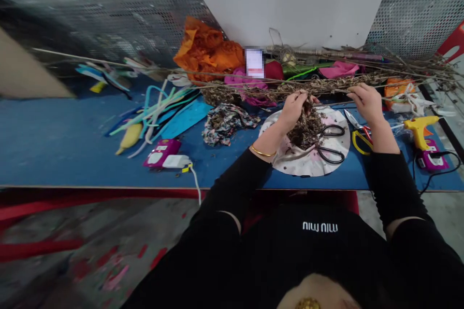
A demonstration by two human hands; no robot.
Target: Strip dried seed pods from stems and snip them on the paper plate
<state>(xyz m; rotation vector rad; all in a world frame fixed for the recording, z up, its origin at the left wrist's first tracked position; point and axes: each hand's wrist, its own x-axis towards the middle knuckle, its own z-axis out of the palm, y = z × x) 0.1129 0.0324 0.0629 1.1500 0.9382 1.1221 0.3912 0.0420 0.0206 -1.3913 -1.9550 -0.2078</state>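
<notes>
My left hand [294, 108], with a gold bangle at its wrist, pinches a clump of dried brown leaves [307, 128] over a round pale cloth [315, 168]. To the right, my right hand [367, 101] is closed at the fingertips on a thin dried stem [337, 91] in front of the pile of twigs. Black-handled scissors [331, 150] lie on the cloth, their blades hidden under the leaves. Just below my right hand are scissors with red and yellow handles [362, 142], partly behind my forearm.
A yellow glue gun [420, 128] rests by a purple box [433, 157] at right. Dried branches [409, 65] line the back. Orange paper [206, 53], patterned cloth [228, 125], a phone [254, 63], coloured strips [155, 111] and another purple box [163, 152] lie leftward.
</notes>
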